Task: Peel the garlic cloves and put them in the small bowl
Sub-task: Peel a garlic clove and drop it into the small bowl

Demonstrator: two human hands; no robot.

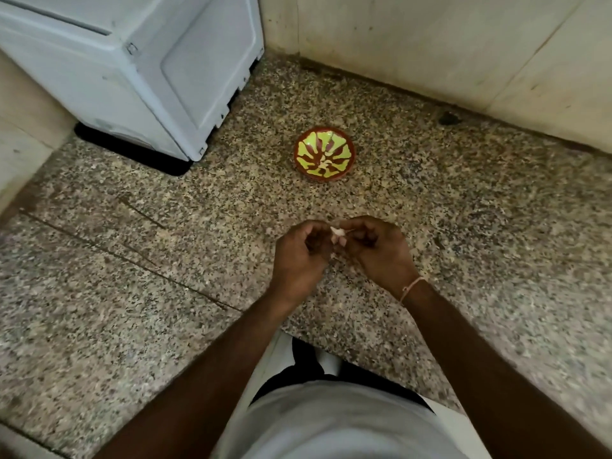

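Beyond both hands' grip, left hand (299, 251) and right hand (377, 246) pinching a garlic clove (337, 234), sits the small bowl (324, 154).

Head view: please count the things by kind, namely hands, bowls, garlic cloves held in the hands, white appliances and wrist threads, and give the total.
Hands: 2, the left hand and the right hand
Bowls: 1, the small bowl
Garlic cloves held: 1, the garlic clove, pinched between both hands
White appliances: 1, the white appliance
Wrist threads: 1, the thread on the right wrist
Total: 6
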